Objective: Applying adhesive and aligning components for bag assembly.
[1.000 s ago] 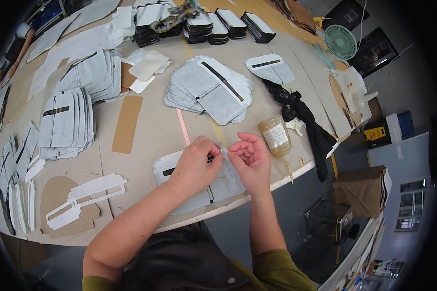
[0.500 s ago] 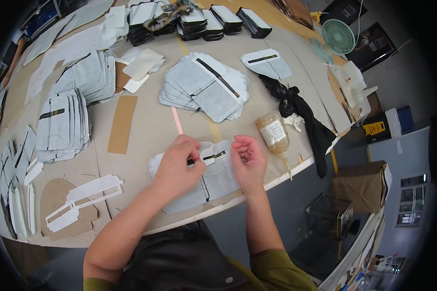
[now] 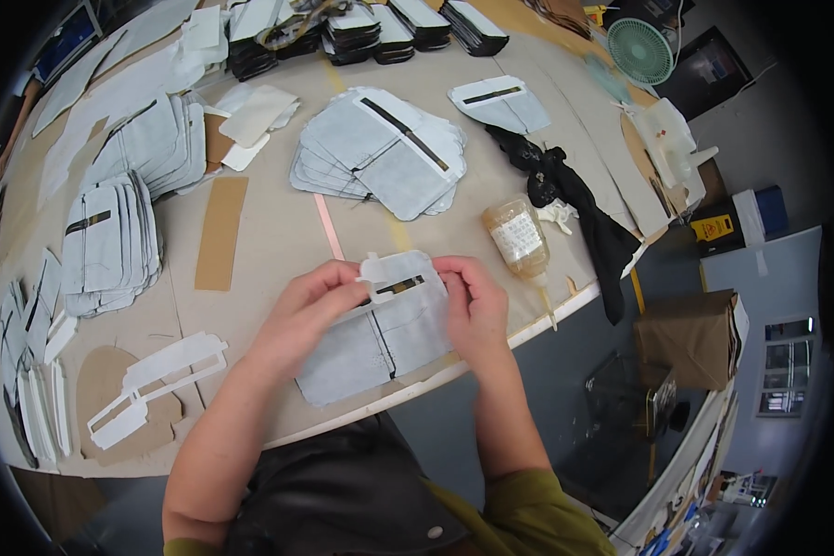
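Observation:
A pale grey fabric panel point(image 3: 347, 357) lies near the table's front edge, with a dark zip strip point(image 3: 406, 284) showing in its slot and a black stitched line below. My left hand point(image 3: 308, 308) pinches a thin white backing piece point(image 3: 380, 270) at the left end of that slot. On the opposite side my right hand point(image 3: 475, 308) holds the panel's upper right edge between thumb and curled fingers. The panel's top edge is raised a little off the table. Part of its left side is hidden under my left hand and forearm.
Right of my hands lies a glue bottle point(image 3: 519, 243), beside a black cloth point(image 3: 574, 199). Ahead is a fanned stack of grey panels point(image 3: 403, 157); more panels point(image 3: 111, 246) are piled left. A brown card strip point(image 3: 221, 233) and white cut-out frame point(image 3: 171, 366) lie nearer.
My left hand has shifted left and opened wider around the white piece. My right fingers have closed on the panel's edge, and the panel's top shows more. The whole view has shifted slightly.

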A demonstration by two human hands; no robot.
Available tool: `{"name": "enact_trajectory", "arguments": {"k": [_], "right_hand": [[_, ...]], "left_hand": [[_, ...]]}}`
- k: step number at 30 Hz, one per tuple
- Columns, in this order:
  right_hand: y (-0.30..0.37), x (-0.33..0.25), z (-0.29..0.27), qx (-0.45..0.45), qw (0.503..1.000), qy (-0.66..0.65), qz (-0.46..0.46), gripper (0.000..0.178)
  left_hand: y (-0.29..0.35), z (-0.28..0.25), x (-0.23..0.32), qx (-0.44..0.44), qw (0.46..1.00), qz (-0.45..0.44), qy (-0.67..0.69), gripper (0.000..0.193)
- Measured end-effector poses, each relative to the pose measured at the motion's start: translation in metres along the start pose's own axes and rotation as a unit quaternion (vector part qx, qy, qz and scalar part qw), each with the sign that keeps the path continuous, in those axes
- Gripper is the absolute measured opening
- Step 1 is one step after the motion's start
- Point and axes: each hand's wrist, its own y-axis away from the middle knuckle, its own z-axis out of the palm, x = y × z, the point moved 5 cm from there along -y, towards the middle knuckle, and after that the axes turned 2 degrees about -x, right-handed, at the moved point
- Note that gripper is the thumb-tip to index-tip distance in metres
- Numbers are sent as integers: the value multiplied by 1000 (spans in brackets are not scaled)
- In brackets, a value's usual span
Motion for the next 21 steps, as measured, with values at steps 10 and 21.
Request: {"name": "enact_trajectory", "arguments": {"k": [10, 21], "right_hand": [[1, -22, 5, -94, 989, -112, 10, 49], [5, -4, 25, -29, 996, -58, 64, 40]], "left_hand": [[0, 17, -1, 52, 968, 101, -225, 24], [5, 22, -3, 95, 881, 227, -404, 32]]}}
